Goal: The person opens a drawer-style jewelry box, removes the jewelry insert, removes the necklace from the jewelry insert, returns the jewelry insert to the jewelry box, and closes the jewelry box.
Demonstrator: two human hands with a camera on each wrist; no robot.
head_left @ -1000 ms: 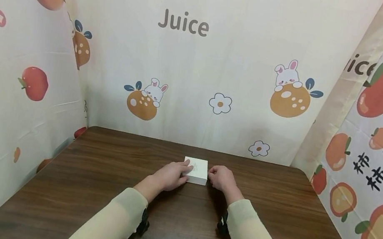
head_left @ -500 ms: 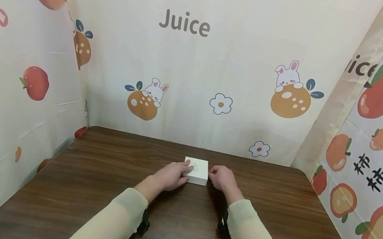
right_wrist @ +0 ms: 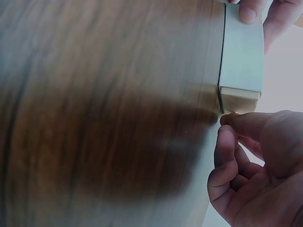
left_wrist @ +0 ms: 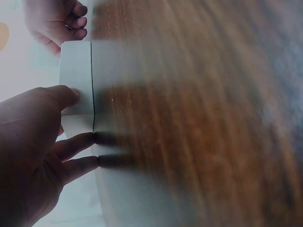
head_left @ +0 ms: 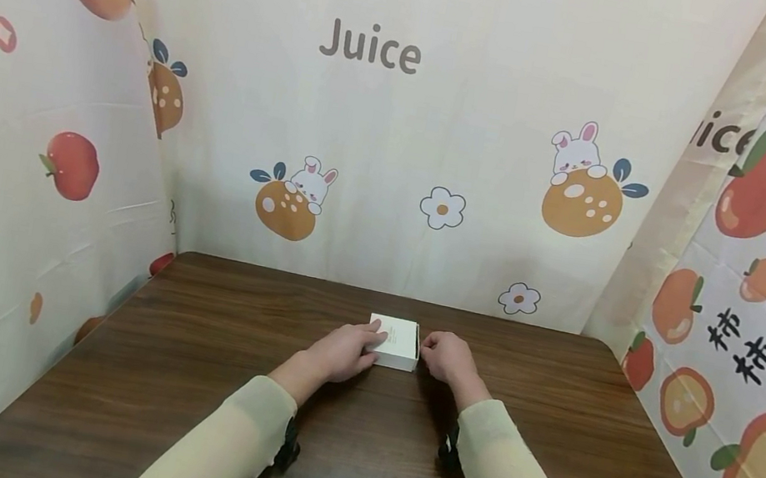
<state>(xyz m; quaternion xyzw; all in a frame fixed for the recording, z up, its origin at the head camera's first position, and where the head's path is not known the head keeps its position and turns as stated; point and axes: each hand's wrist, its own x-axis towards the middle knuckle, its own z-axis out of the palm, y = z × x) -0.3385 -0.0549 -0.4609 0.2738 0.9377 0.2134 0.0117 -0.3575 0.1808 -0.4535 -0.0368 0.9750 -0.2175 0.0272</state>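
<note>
A small flat white box [head_left: 400, 342] with faint print on its lid lies on the dark wood table. My left hand [head_left: 340, 350] grips its left end, with the thumb on the near side and fingers over the top. At the right end, an inner tray [right_wrist: 240, 101] shows a little way out of the sleeve, with a thin dark gap visible from above. My right hand [head_left: 448, 357] is at that end, its thumb and index fingertip pinched together against the tray. Whatever small part lies between those fingertips is hidden.
The brown wood table [head_left: 347, 453] reaches to a fruit-print curtain [head_left: 386, 130] at the back. Similar printed cloths hang at the left and right sides. Dark straps sit around both wrists.
The right hand has shifted slightly right, and the inner tray has slid a little out of the box's right end. The left hand has stayed in place on the box.
</note>
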